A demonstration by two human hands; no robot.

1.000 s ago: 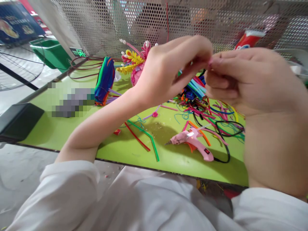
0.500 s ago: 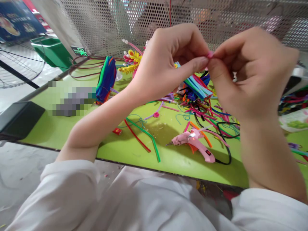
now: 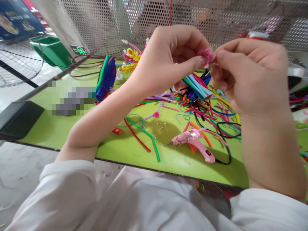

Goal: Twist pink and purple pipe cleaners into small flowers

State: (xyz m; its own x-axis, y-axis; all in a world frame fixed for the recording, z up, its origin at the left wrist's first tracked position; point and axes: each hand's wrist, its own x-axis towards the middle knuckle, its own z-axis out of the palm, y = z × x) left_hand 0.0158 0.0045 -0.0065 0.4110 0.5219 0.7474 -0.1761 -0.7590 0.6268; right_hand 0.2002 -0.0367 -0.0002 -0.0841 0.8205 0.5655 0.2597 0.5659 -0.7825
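Pink fuzzy piece (image 3: 207,55), pink glue gun (image 3: 192,142) (black cord), lime-green table (image 3: 72,134).

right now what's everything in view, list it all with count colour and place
pink fuzzy piece: one, pink, pinched between both hands above the table
table: one, lime green, under everything
glue gun: one, pink, lying near the front edge, black cord attached
pipe cleaners: many, mixed colours, loose heap behind the glue gun
green stem: one, green, bent, beside a red stem
pipe cleaner bundle: one, multicoloured, back left
flower ornament: one, pink and yellow, at the back
bin: one, green, on the floor at far left
mesh panel: one, grey, behind the table
left hand: gripping the pink piece
right hand: gripping it too
sleeves: two, white
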